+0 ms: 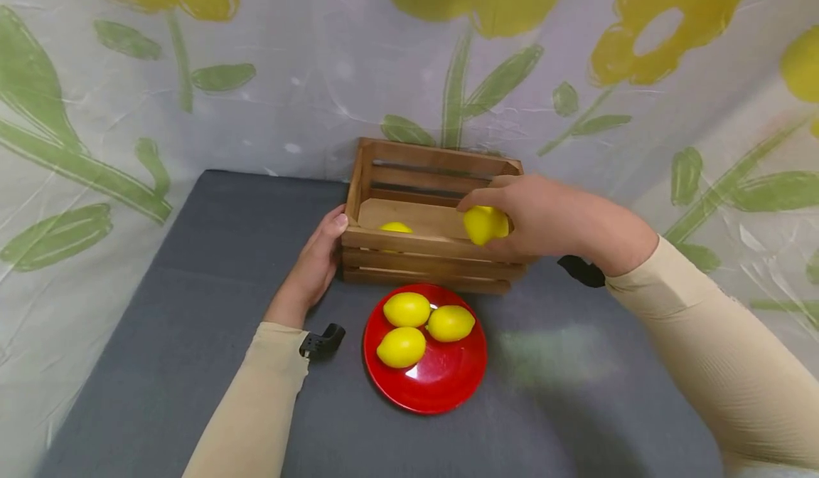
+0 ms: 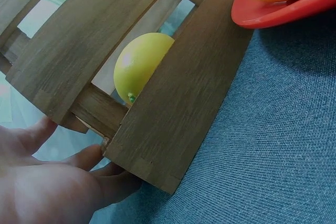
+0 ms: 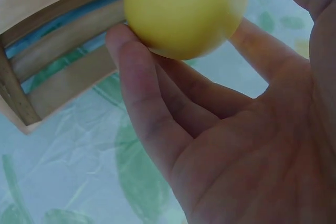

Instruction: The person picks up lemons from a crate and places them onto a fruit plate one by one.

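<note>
My right hand [image 1: 544,211] grips a yellow lemon [image 1: 484,225] over the front right of a slatted wooden crate [image 1: 429,243]. In the right wrist view the fingers curl under that lemon [image 3: 184,14]. My left hand [image 1: 318,257] holds the crate's front left corner, thumb at the top edge and fingers along the side. Through a slat gap in the left wrist view, another lemon [image 2: 139,66] shows inside the crate. In front of the crate is a round red plate [image 1: 441,385] bearing three lemons [image 1: 407,310], grouped toward its far and left parts.
Dark grey cloth [image 1: 237,264] covers the table. Close behind the crate hangs a pale sheet [image 1: 307,87] painted with yellow flowers and green leaves. A black strap [image 1: 323,341] sits on the left wrist, and another black piece [image 1: 581,270] is at the right wrist.
</note>
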### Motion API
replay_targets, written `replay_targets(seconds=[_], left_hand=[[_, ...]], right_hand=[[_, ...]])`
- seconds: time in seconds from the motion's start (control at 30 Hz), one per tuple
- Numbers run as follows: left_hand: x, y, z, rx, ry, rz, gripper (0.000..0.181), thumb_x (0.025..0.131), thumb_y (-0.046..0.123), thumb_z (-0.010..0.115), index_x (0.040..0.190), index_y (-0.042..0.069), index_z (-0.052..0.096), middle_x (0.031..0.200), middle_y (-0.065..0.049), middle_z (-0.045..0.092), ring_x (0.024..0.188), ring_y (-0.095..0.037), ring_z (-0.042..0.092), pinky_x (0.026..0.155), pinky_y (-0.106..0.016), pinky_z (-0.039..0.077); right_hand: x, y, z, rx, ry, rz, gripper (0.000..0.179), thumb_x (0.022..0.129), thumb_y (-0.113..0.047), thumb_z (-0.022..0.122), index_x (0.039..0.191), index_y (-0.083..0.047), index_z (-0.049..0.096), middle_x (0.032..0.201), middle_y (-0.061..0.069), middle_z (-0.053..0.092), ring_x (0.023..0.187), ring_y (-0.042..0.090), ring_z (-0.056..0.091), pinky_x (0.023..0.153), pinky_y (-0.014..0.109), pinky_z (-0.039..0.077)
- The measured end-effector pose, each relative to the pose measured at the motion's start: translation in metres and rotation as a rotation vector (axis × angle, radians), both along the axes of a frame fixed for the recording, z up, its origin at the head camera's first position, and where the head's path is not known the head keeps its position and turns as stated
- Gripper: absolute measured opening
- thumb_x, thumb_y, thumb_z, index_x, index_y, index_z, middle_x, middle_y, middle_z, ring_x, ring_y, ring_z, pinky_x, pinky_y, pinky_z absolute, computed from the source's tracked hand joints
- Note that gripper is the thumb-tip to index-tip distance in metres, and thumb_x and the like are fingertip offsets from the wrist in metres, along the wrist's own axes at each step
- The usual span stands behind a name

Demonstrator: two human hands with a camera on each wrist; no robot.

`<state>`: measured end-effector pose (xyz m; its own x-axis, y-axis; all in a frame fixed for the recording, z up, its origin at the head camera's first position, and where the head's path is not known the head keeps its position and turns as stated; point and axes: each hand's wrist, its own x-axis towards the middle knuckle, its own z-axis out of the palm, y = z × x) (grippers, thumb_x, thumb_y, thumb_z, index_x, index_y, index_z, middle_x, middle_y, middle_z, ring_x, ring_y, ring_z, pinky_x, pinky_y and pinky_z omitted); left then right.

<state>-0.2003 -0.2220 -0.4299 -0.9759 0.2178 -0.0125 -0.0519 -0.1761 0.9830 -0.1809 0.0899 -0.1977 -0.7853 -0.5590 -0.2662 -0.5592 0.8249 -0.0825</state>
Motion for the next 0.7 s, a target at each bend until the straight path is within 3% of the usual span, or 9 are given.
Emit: replay_targets(seconds=[0.17,0.27,0.53,0.7], left_hand=[[-0.001,0.000,0.000,0.010,0.014,-0.006,0.084,0.102,0.052,0.044,0.173,0.016,0.019,0.178,-0.018,0.018,0.162,-0.036,0.019,0.132,-0.066,0.008],[-0.001,-0.002,0.002,0.015,0.033,-0.005,0.084,0.102,0.052,0.042,0.173,0.015,0.018,0.178,-0.019,0.018,0.162,-0.036,0.020,0.133,-0.064,0.009],[0.000,-0.004,0.004,0.028,0.050,0.000,0.085,0.102,0.051,0.043,0.173,0.013,0.018,0.178,-0.021,0.017,0.161,-0.035,0.020,0.134,-0.062,0.008],[0.000,-0.005,0.005,0.032,0.058,0.004,0.084,0.101,0.050,0.043,0.173,0.013,0.018,0.177,-0.021,0.019,0.160,-0.035,0.022,0.133,-0.060,0.010]], right_hand=[[0.025,0.002,-0.002,-0.017,-0.022,0.000,0.054,0.093,-0.021,0.082,0.143,-0.033,0.065,0.123,0.004,0.065,0.086,0.019,0.060,0.075,0.034,0.054],[0.036,0.002,-0.009,-0.033,-0.041,0.004,0.057,0.093,-0.021,0.083,0.146,-0.032,0.065,0.125,0.005,0.064,0.087,0.018,0.061,0.075,0.033,0.055],[0.059,0.002,-0.046,-0.035,-0.126,0.002,0.060,0.091,-0.022,0.087,0.146,-0.032,0.065,0.133,0.004,0.064,0.107,0.020,0.064,0.085,0.036,0.063],[0.074,0.000,-0.071,-0.073,-0.206,0.011,0.061,0.089,-0.021,0.089,0.145,-0.032,0.067,0.129,0.002,0.063,0.105,0.018,0.062,0.082,0.032,0.062]])
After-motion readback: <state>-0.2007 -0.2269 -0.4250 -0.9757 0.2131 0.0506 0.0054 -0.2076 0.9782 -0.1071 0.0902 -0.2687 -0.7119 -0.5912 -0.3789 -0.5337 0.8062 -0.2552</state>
